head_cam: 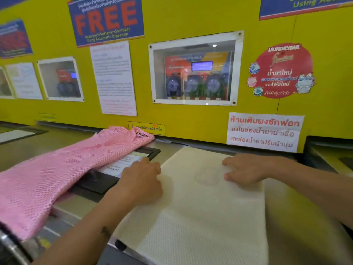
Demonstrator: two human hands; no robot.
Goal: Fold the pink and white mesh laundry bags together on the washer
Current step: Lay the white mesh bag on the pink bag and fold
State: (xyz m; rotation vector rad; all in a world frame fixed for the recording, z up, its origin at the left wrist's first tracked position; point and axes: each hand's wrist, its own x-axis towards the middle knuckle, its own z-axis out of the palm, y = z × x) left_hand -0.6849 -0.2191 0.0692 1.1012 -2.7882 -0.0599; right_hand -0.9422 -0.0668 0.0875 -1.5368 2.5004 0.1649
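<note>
The white mesh laundry bag (202, 211) lies flat on the washer top (298, 211), right of centre. My left hand (141, 182) rests palm down on the bag's left edge with its fingers curled. My right hand (246, 169) presses flat on the bag's upper right part, fingers spread. The pink mesh laundry bag (47, 173) lies loosely along the left side of the washer. It runs from the back wall to the front edge and neither hand touches it.
A black lid with a white label (122, 163) sits in the washer top between the two bags, partly under the pink one. A yellow wall (191, 119) with posters and a windowed dispenser stands close behind. More machine tops flank both sides.
</note>
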